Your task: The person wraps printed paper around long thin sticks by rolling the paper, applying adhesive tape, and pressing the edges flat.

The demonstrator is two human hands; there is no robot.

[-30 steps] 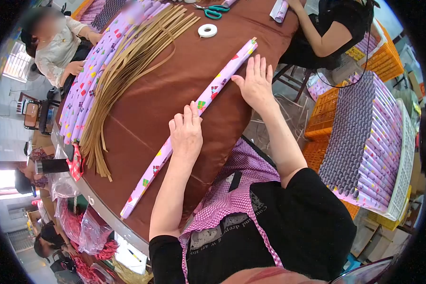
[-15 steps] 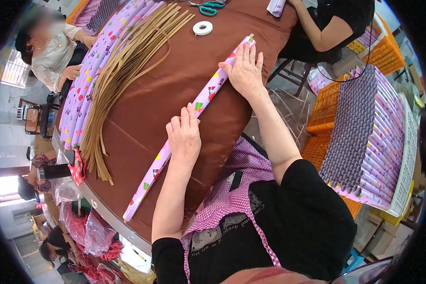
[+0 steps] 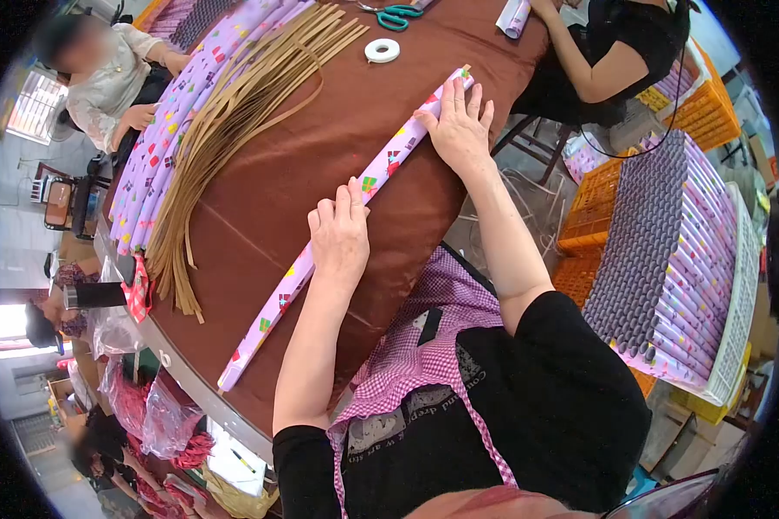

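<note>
A long roll of lilac paper (image 3: 279,303) with coloured gift prints lies slantwise across the brown tablecloth. A tan strip end (image 3: 466,69) pokes out at its far tip. My left hand (image 3: 339,240) rests on the middle of the roll, fingers stretched over it and slightly bent. Near the far end, my right hand (image 3: 460,134) presses down on the roll with its fingers spread flat. Both palms are turned down, so what lies beneath them is hidden.
Tan strips (image 3: 225,130) lie in a bundle beside a pile of printed lilac sheets (image 3: 160,160). White tape (image 3: 382,51) and green-handled scissors (image 3: 398,16) sit at the back. Finished rolls (image 3: 688,277) fill a crate on the right. Co-workers sit across the table and at right.
Both hands remain on the paper roll, which has barely shifted. The whole view has moved slightly, and the right fingers are a little more spread.
</note>
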